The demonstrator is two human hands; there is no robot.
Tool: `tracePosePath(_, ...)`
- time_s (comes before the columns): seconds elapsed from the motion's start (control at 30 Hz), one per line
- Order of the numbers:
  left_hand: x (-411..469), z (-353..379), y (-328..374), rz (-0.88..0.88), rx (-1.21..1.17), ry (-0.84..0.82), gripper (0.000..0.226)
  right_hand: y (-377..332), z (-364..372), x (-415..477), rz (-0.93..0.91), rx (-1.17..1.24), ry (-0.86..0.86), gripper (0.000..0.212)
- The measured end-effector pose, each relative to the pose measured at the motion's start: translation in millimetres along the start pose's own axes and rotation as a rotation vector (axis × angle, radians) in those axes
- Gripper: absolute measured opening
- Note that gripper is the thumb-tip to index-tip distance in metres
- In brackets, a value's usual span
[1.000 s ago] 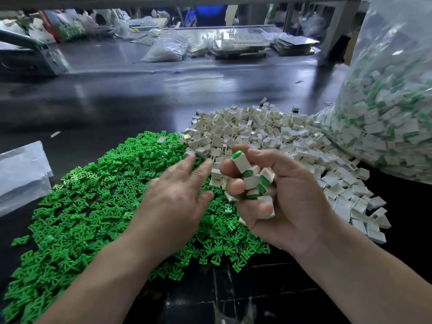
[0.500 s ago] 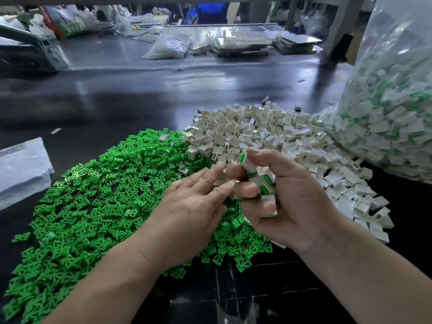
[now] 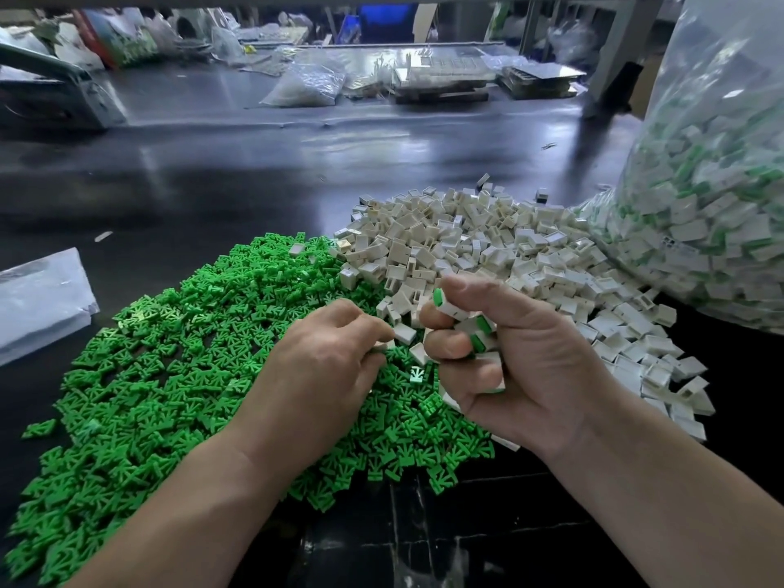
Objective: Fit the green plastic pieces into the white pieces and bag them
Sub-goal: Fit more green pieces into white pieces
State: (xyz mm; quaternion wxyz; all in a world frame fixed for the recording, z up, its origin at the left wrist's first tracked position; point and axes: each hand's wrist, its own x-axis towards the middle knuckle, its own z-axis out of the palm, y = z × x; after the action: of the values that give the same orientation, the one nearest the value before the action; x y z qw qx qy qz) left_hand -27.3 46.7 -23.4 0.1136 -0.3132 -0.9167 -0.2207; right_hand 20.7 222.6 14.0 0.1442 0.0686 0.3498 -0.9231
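The right hand [image 3: 530, 362] is clenched round several assembled pieces [image 3: 481, 326], mostly hidden by its fingers. The left hand [image 3: 322, 371] curls over the green pieces [image 3: 169, 375]; its fingertips are hidden, so its grasp cannot be told. Beside them lie the white pieces [image 3: 488, 248]. The filled bag [image 3: 721, 205] is cut off at the right edge.

Open lane over bare table [image 3: 220, 176], 10–12 o'clock. 7–10 blocked: green heap [image 3: 169, 375]. 12–3 blocked: white heap [image 3: 488, 248], touching the full bag [image 3: 712, 197] that walls 1–3. Flat bag [image 3: 38, 299] at 9. Clutter [image 3: 424, 82] lines far 12. Narrow bare strip at 6.
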Motion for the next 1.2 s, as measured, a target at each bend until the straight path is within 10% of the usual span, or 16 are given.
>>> tracePosePath(0.43, -2.0, -4.6, 4.9, -0.097, -0.085, 0.136, 0.006, 4.0, -1.3, -1.2, 0.081, -0.035, 0.044, 0.023)
tracePosePath(0.73, -9.3, -21.8, 34.6, -0.143, -0.713, 0.386, 0.027, 7.1, -2.6, 0.1, 0.135, -0.043, 0.043, 0.021)
tracePosePath(1.03, -15.2, -21.6, 41.0, -0.053, -0.475, 0.37, 0.045, 9.2, -4.0, 0.2, 0.135, -0.258, -0.123, 0.059)
tracePosePath(1.2, -14.8, -26.2, 39.1, 0.006, -0.413, 0.336, 0.053, 7.5, -2.8, -2.0, 0.181, -0.278, -0.073, 0.026)
